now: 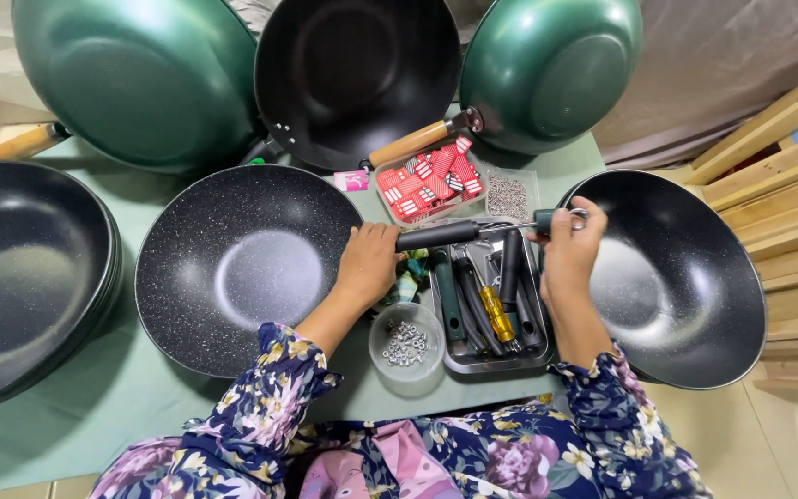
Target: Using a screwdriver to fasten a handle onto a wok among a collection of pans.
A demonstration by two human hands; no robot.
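A tray lies between the left hand and right hand, a bowl before it, 2 woks flanking outside.

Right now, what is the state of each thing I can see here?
Left hand: closed around the black handle of the speckled pan.
Right hand: gripping a screwdriver, pointed at the handle's end.
Metal tray: holds handles and a yellow screwdriver.
Small bowl: holds nuts.
Clear box: open, red packets inside.
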